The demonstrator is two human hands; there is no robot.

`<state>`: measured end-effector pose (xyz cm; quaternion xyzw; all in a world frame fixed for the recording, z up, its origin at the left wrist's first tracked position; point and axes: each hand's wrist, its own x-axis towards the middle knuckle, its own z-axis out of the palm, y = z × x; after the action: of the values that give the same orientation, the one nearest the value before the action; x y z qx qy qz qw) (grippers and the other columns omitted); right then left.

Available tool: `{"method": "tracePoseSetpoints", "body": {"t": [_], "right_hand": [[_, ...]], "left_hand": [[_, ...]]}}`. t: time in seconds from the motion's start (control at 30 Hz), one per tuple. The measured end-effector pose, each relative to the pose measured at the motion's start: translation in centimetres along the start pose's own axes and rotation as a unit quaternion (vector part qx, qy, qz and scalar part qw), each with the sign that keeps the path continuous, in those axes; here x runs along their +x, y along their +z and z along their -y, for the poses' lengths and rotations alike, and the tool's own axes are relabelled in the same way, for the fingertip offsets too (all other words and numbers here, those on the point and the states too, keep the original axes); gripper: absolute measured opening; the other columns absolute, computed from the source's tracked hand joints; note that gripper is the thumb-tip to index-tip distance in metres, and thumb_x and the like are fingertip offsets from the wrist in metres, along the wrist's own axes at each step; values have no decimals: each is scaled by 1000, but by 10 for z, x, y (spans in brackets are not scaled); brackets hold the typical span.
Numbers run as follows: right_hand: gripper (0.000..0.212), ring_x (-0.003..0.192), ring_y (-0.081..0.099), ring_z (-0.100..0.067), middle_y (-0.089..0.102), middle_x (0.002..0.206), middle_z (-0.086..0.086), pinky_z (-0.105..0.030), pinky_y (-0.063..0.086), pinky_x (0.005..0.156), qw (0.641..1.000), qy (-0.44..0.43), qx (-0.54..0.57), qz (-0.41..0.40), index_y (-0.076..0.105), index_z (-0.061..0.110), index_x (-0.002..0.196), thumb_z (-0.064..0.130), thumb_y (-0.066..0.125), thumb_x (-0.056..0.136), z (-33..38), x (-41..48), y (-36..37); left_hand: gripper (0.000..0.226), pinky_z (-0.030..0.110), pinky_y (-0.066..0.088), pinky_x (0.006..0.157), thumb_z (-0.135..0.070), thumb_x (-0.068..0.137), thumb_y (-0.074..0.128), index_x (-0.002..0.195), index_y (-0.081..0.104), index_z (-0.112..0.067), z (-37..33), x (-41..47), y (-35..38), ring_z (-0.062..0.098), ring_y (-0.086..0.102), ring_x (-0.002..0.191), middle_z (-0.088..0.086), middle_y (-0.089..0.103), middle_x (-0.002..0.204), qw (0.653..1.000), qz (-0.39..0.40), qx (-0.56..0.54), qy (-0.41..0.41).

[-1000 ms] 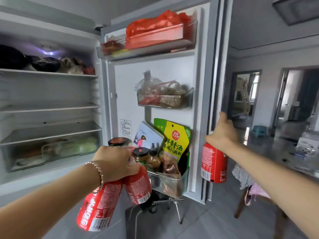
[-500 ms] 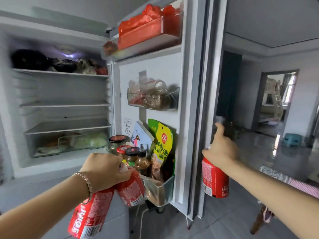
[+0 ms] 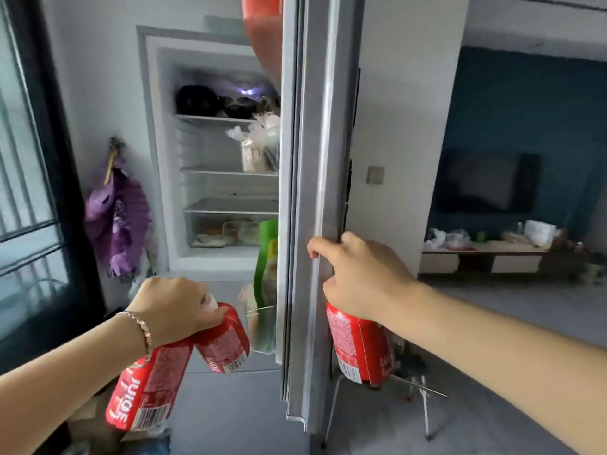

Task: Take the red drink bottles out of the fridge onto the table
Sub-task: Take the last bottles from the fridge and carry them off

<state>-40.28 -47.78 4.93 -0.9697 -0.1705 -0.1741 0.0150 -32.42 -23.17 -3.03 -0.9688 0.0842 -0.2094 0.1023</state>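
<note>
My left hand grips two red drink bottles by their necks: one hangs low at the left, the other points right toward the fridge. My right hand holds a third red drink bottle that hangs below it, while its thumb and upper fingers touch the edge of the fridge door. The door stands edge-on to me, half shut. Behind it the fridge shows its lit shelves with dark bags on top.
A purple bag hangs on the wall left of the fridge. Door pockets hold a green packet and a red bag. A low TV cabinet with clutter stands at the far right. A metal stool stands behind the door.
The fridge door has swung toward shut, now edge-on, with my right hand on its edge. My view turned left. All three bottles stay in my hands.
</note>
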Motion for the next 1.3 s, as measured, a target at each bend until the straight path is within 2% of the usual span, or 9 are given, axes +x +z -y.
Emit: {"method": "tracePoseSetpoints", "body": {"t": [0.17,0.27,0.37,0.53,0.63,0.77,0.93,1.1,1.3], "right_hand": [[41,92,60,-36,54,108,-15,-30,37,64,997,-74,-23,-19,47,18,124,10,51,84,66,50,20],[40,100,59,-36,55,111,-16,-31,36,66,994,-107,-8,-22,50,16,123,11,52,84,111,89,32],[32,106,58,-35,56,115,-17,-32,40,70,992,-121,-7,-25,52,11,116,11,53,84,153,130,46],[35,115,56,-31,54,125,-16,-35,49,86,993,-104,-39,-27,55,10,121,13,55,86,224,218,77],[36,117,55,-30,53,127,-16,-35,50,87,996,-71,-54,-22,56,8,122,11,55,86,261,276,101],[36,119,53,-30,53,128,-15,-36,51,86,995,-33,-89,-9,55,6,125,6,51,89,295,347,125],[35,119,55,-29,56,128,-11,-38,51,87,993,-2,-114,18,57,8,124,6,50,90,314,425,147],[36,120,55,-27,55,129,-10,-36,51,87,991,23,-124,35,56,10,126,9,51,90,317,499,172],[34,119,56,-25,57,128,-7,-33,52,84,992,33,-118,21,58,10,125,7,50,91,308,574,204]], "left_hand": [[46,23,46,68,-64,85,37,66,44,-22,52,-30,3,12,57,68,-9,53,64,998,-9,10,-64],[46,24,46,65,-63,85,37,63,41,-23,93,-43,14,12,60,70,-8,56,65,994,-6,30,-104],[44,25,38,61,-61,84,39,63,43,-23,137,-50,33,14,57,68,-7,59,68,990,-3,45,-136],[43,23,35,60,-58,86,37,66,42,-21,217,-43,61,13,55,65,-8,52,62,986,18,66,-152],[45,24,38,64,-61,86,36,67,45,-21,270,-20,78,14,54,67,-8,48,61,987,26,73,-141],[46,25,38,63,-61,87,35,71,51,-21,328,17,93,15,57,69,-8,54,66,988,40,83,-122],[50,25,35,63,-63,88,33,77,57,-21,375,56,116,14,61,72,-5,65,78,992,36,89,-81],[48,24,40,65,-62,88,31,72,50,-22,402,100,139,13,56,67,-8,50,63,994,41,73,-67],[52,25,45,68,-65,87,30,78,55,-20,421,153,157,15,62,72,-8,57,70,992,36,84,-83]]}}
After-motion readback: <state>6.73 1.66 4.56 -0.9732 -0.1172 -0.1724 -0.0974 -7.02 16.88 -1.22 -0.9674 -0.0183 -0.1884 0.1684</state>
